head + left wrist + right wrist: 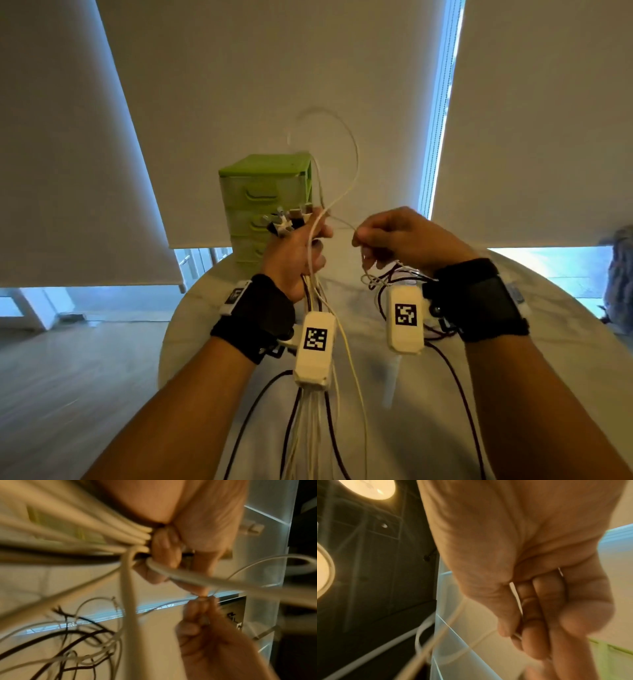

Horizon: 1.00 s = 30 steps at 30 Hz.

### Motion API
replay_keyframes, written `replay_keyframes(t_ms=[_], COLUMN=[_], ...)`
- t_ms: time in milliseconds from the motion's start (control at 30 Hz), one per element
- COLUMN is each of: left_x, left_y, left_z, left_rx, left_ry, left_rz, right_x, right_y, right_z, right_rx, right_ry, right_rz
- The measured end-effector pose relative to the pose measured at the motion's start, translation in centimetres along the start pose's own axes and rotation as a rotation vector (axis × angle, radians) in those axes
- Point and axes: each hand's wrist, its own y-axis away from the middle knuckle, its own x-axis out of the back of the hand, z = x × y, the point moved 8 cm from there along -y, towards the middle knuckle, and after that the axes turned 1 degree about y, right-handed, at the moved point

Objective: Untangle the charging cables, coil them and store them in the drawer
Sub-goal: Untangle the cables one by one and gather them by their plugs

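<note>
My left hand (301, 240) grips a bundle of white and black charging cables (310, 421), raised above the table; their plugs (287, 219) stick out past my fingers, and the strands hang down toward me. In the left wrist view the cable bundle (102, 534) runs into my left hand's (171, 555) curled fingers. My right hand (394, 236) pinches one thin white cable (346, 161) that loops up high between both hands. The right wrist view shows my right hand (527, 615) with thumb and fingers pinching that thin white cable (517, 596). The green drawer unit (263, 205) stands behind my left hand, drawers closed.
A round pale table (534, 377) lies under my hands. More tangled black and white cable (380, 281) hangs below my right hand. White roller blinds (239, 85) cover the windows behind. Wrist cameras with marker tags (315, 339) sit on both arms.
</note>
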Motion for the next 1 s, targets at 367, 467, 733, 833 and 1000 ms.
replay_keyframes(t_ms=[367, 467, 733, 833, 1000], left_x=[-0.2, 1.4, 8.2, 8.8, 10.2], left_y=[-2.0, -2.6, -2.9, -2.9, -2.9], left_z=[-6.1, -5.8, -2.4, -2.7, -2.7], left_rx=[0.038, -0.018, -0.235, -0.249, -0.243], left_ry=[-0.028, 0.218, 0.529, 0.486, 0.529], left_rz=[-0.045, -0.010, 0.189, 0.214, 0.295], right_x=[1.9, -2.2, 8.4, 11.3, 12.3], right_y=[-0.8, -1.7, -0.2, 1.6, 2.7], right_z=[3.3, 7.4, 10.9, 13.2, 14.4], right_rx=[-0.048, -0.258, -0.257, -0.313, -0.394], right_ry=[0.032, 0.242, 0.228, 0.160, 0.055], right_rz=[0.150, -0.140, 0.549, 0.784, 0.950])
